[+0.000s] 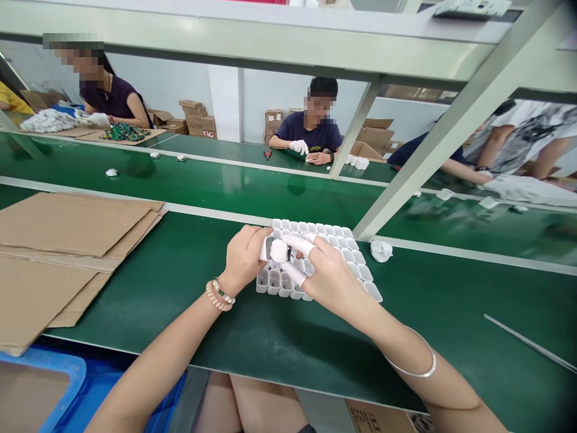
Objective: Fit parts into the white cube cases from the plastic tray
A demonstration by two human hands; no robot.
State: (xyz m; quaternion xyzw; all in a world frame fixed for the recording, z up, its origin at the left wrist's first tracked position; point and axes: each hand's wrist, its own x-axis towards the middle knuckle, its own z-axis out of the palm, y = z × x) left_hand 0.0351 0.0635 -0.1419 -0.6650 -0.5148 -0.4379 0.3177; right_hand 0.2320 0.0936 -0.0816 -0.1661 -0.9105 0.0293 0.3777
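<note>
Above the front of a block of white open-topped plastic cups (280, 282), my left hand (244, 255) grips a small white rounded part (279, 251) with dark edges. The part's exact kind does not show. My right hand (328, 273), with white covers on its fingers, closes on the same part from the right, thumb below and fingers above. Dark pieces show inside several of the front cups. Both hands hide the middle of the block.
Flattened cardboard (67, 234) lies on the green table at left, over a blue bin (76, 367). A crumpled white bundle (381, 251) sits right of the cups, near a slanted metal post (406, 180). A thin metal strip (527, 340) lies far right. Co-workers sit across the green belt (216, 186).
</note>
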